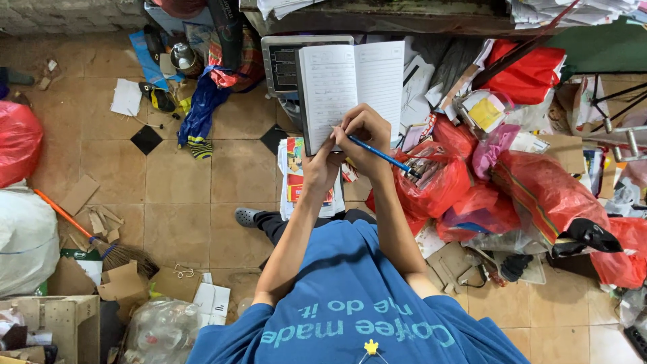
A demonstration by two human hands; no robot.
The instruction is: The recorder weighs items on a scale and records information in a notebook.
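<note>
An open lined notebook point(350, 84) is held up in front of me, its pages partly filled with handwriting. My left hand point(320, 167) grips the notebook from below at its lower edge. My right hand point(364, 131) rests on the lower part of the page and holds a blue pen point(381, 154), whose tip touches the paper while its shaft points down to the right. Both forearms reach up from my blue shirt point(350, 303).
Red plastic bags point(532, 192) and loose papers pile up at the right. A grey scale point(283, 64) lies behind the notebook. A broom point(101, 243), cardboard scraps and a red sack point(17, 141) are on the tiled floor at left. A desk edge point(377, 20) runs along the top.
</note>
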